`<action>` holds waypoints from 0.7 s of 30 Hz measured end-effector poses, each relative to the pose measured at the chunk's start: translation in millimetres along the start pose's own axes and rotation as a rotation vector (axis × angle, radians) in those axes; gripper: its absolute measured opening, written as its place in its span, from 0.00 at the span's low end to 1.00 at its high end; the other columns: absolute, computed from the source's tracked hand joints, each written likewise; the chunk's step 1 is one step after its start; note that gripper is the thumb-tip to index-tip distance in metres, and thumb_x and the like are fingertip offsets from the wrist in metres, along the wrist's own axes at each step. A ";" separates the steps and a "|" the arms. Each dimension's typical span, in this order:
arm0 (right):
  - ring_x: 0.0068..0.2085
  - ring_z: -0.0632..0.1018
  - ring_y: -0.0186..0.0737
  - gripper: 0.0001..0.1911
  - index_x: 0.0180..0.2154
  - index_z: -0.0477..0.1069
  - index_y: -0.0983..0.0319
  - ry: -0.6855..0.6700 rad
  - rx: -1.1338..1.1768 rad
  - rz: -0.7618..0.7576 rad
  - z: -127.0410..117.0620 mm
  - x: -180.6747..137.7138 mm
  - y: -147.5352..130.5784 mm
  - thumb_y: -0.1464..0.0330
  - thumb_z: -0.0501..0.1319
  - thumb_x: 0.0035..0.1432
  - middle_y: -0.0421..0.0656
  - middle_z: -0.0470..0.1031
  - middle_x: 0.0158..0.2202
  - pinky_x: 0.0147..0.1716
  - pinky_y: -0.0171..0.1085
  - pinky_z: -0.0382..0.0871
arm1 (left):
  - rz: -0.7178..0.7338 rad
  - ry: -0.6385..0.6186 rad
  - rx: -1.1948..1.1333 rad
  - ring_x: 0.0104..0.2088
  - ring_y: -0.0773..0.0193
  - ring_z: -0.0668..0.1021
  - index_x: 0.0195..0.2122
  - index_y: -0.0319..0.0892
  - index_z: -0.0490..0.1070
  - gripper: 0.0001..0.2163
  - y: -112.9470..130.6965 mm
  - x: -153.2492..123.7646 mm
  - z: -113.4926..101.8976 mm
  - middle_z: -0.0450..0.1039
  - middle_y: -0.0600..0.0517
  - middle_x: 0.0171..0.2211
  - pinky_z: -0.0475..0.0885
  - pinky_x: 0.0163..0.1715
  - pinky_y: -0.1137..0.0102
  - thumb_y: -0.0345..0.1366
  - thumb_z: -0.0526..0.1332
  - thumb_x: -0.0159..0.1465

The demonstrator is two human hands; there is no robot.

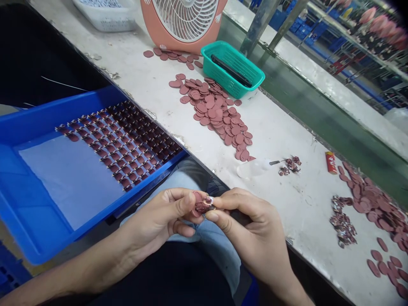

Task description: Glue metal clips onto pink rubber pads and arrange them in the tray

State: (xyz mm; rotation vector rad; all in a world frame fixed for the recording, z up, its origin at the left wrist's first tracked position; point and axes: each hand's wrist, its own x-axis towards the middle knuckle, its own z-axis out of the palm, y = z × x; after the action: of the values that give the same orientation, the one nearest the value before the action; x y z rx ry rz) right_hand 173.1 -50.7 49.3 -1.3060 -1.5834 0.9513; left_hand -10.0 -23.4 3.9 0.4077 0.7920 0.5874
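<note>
Left hand [167,214] pinches a maroon oval disc [197,199], lower centre of frame; right hand [253,221] pinches a small brown-and-white piece [205,205] against it; blue tray [35,231], left.

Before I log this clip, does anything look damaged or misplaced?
The worktable's edge beside the blue tray looks chipped and grimy, not straight. The reddish discs are loosely heaped, not clearly spilled. The held piece is too small to judge.
</note>
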 end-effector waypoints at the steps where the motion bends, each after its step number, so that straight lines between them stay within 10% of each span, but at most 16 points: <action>1: 0.30 0.79 0.30 0.05 0.37 0.81 0.58 -0.004 -0.006 -0.007 -0.1 0.2 -0.4 0.73 0.70 0.60 0.36 0.82 0.30 0.32 0.30 0.72 | 0.000 -0.009 0.000 0.26 0.70 0.72 0.33 0.41 0.84 0.18 0.6 0.3 0.1 0.74 0.51 0.28 0.70 0.20 0.81 0.51 0.76 0.53; 21: 0.33 0.81 0.34 0.08 0.38 0.81 0.60 0.000 -0.039 -0.112 5.3 -4.3 -4.2 0.78 0.70 0.58 0.40 0.83 0.32 0.34 0.32 0.76 | 0.058 0.047 0.004 0.26 0.68 0.76 0.31 0.44 0.86 0.16 5.7 -6.2 5.8 0.79 0.50 0.27 0.72 0.22 0.80 0.49 0.80 0.48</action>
State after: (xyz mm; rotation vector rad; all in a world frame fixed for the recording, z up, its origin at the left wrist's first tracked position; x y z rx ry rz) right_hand 167.1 -55.8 50.8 -1.2297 -1.6649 0.8553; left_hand -11.0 -23.6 14.0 0.4232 0.8284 0.6513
